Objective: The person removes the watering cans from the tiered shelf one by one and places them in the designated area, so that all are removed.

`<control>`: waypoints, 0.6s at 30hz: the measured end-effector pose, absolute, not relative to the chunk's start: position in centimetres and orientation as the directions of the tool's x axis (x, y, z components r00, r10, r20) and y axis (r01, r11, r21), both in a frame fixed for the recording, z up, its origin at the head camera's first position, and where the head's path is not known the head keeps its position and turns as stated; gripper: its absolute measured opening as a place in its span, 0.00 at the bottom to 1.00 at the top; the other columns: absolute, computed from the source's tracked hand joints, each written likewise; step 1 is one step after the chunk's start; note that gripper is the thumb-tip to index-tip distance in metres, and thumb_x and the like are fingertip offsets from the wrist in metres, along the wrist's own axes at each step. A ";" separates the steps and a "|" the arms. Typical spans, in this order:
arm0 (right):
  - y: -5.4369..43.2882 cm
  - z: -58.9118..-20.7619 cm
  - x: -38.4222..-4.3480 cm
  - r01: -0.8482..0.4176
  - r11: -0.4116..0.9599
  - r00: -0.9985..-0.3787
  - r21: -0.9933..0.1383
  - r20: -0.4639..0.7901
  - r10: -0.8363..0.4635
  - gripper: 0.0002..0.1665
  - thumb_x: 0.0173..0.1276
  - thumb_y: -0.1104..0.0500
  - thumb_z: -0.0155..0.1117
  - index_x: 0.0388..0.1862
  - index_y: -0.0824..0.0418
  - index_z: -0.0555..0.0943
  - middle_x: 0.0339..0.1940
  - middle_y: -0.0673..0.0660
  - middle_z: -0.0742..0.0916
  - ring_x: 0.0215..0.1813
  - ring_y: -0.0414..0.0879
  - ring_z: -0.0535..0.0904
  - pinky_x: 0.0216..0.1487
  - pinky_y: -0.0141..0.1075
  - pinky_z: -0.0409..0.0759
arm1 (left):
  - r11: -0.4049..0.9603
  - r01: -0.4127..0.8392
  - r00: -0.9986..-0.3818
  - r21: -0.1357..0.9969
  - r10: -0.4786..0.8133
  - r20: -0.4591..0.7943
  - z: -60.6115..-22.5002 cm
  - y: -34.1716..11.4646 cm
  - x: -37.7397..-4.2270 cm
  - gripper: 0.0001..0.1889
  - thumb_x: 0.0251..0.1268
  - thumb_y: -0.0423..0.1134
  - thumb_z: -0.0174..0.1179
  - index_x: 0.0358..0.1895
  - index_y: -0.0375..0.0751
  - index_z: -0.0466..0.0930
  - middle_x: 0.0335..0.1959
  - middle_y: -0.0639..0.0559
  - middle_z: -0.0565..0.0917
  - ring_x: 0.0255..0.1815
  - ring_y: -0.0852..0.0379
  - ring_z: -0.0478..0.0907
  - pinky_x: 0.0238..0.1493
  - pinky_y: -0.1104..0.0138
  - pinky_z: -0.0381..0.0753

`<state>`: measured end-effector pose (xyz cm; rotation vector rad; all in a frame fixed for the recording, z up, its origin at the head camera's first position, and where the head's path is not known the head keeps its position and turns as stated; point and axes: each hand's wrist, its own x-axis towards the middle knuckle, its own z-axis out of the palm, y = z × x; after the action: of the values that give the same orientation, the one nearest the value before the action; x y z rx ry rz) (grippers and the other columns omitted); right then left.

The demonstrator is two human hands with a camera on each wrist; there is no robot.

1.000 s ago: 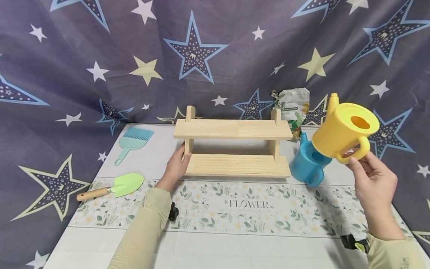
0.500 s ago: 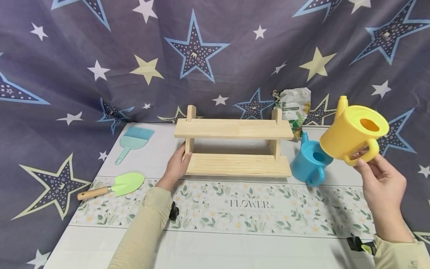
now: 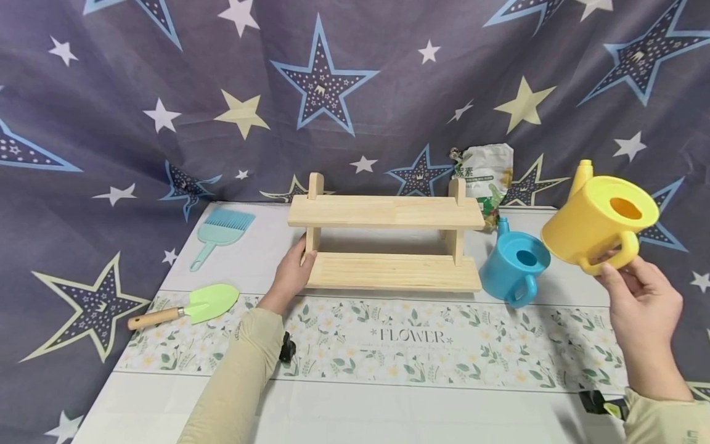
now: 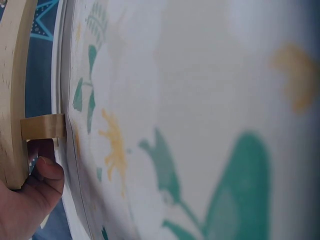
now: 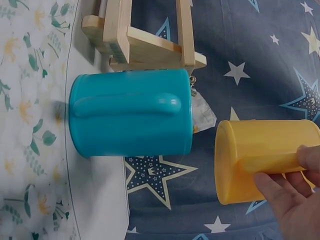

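My right hand [image 3: 646, 311] holds a yellow watering can [image 3: 599, 219] by its handle, raised above the table on the right. In the right wrist view, my thumb and fingers pinch the handle of the yellow watering can [image 5: 265, 145]. A blue watering can [image 3: 513, 265] stands on the table, left of and below the yellow one. My left hand [image 3: 294, 269] grips the left end of a two-tier wooden shelf [image 3: 388, 271], thumb in front and fingers partly hidden behind the upright. The left wrist view shows that hand [image 4: 37, 195] curled at the shelf's wood [image 4: 12, 100].
A light blue dustpan-shaped tool with a toothed edge [image 3: 224, 228] lies at the back left. In front of it is a green trowel [image 3: 208, 303] with a wooden handle. Behind the shelf's right end stands a white bag [image 3: 488, 169]. A star-patterned cloth [image 3: 388, 111] hangs behind the table.
My right hand has carried the yellow watering can to the right and slightly down, away from the blue one. My left hand stays on the shelf.
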<state>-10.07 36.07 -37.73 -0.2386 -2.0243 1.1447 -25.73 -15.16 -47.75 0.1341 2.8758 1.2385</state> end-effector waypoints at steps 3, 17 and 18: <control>36.3 -37.8 -10.1 -0.197 0.567 -0.673 -0.800 0.531 0.515 0.23 0.65 0.72 0.64 0.60 0.68 0.79 0.38 0.41 0.77 0.43 0.24 0.80 0.46 0.18 0.76 | 0.686 0.072 -0.997 0.724 0.077 0.026 -47.8 -15.2 -25.7 0.31 0.78 0.48 0.44 0.79 0.51 0.48 0.74 0.42 0.61 0.73 0.42 0.59 0.72 0.49 0.58; 37.9 -38.6 -10.4 -0.095 0.543 -0.673 -0.834 0.456 0.582 0.21 0.68 0.68 0.62 0.61 0.69 0.78 0.38 0.40 0.71 0.45 0.24 0.77 0.47 0.16 0.74 | 0.678 0.073 -0.997 0.731 0.077 0.027 -47.8 -15.3 -25.8 0.31 0.78 0.47 0.44 0.79 0.50 0.48 0.74 0.42 0.62 0.73 0.42 0.59 0.72 0.48 0.57; 38.0 -38.7 -10.4 -0.095 0.534 -0.674 -0.840 0.449 0.586 0.21 0.68 0.68 0.62 0.61 0.69 0.78 0.38 0.40 0.71 0.45 0.25 0.78 0.48 0.16 0.74 | 0.676 0.071 -0.997 0.733 0.076 0.027 -47.8 -15.3 -25.8 0.31 0.78 0.47 0.45 0.79 0.50 0.48 0.74 0.42 0.62 0.73 0.42 0.59 0.72 0.48 0.57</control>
<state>-10.39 38.00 -38.69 -0.3968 -2.0310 1.1709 -25.78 -15.26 -47.84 0.1257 2.8712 1.2552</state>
